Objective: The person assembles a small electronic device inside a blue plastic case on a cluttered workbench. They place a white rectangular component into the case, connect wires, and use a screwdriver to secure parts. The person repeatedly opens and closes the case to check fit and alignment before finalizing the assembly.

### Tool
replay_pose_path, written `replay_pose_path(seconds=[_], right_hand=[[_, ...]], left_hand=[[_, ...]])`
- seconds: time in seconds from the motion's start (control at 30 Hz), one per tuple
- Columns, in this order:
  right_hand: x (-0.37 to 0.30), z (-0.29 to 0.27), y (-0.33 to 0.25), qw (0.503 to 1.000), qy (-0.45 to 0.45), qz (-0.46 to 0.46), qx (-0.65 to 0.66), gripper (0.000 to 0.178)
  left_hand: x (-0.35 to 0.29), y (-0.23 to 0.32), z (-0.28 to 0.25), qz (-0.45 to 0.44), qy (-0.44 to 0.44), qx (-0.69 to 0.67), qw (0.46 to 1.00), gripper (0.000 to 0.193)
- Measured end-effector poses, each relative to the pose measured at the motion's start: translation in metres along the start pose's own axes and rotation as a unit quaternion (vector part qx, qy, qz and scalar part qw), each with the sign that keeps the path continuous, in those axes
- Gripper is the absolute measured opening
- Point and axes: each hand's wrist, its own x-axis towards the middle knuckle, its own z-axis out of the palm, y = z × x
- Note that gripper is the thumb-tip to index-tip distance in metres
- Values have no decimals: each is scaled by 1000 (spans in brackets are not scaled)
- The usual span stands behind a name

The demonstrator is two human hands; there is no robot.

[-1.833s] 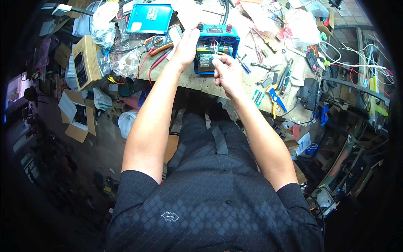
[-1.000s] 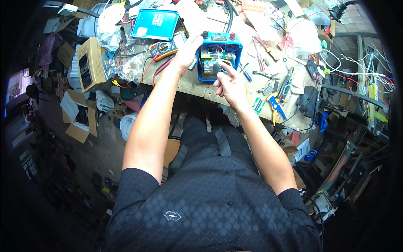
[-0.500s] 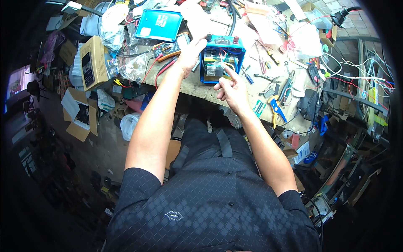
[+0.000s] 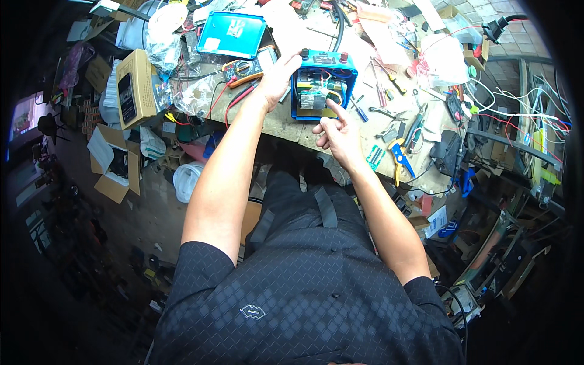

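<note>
A blue open-fronted electrical case [image 4: 350, 91] stands at the bench's near edge, with wires and a clear-wrapped block [image 4: 312, 100] inside. On its top sit a black terminal [image 4: 305, 54] and a red terminal [image 4: 344, 58]. My left hand [image 4: 278, 79] lies along the case's left side, fingers stretched out, steadying rather than gripping it. In front of the opening is my right hand [image 4: 338, 135], its index finger extended toward the wires and the other fingers loosely curled, holding nothing. Whether that fingertip touches anything inside, I cannot tell.
Left of the case lie a multimeter [image 4: 242, 70] with red and black leads and a blue cover panel [image 4: 232, 34]. To the right are a screwdriver [image 4: 361, 113], pliers [image 4: 387, 113] and a yellow-blue wire stripper [image 4: 400, 159]. A cardboard box [image 4: 137, 91] stands at the far left.
My right hand has drawn back slightly down and to the right, away from the wires in the case. My left hand has stayed at the case's side.
</note>
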Motion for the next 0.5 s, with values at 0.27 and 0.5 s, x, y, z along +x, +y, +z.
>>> replay_pose_path(seconds=[0.27, 0.5], right_hand=[[-16, -18, 13, 1000, -5, 3, -21, 41], [-44, -37, 31, 998, -44, 35, -11, 36]], left_hand=[[5, -8, -5, 18, -3, 0, 1000, 68], [11, -11, -5, 10, 14, 23, 1000, 69]])
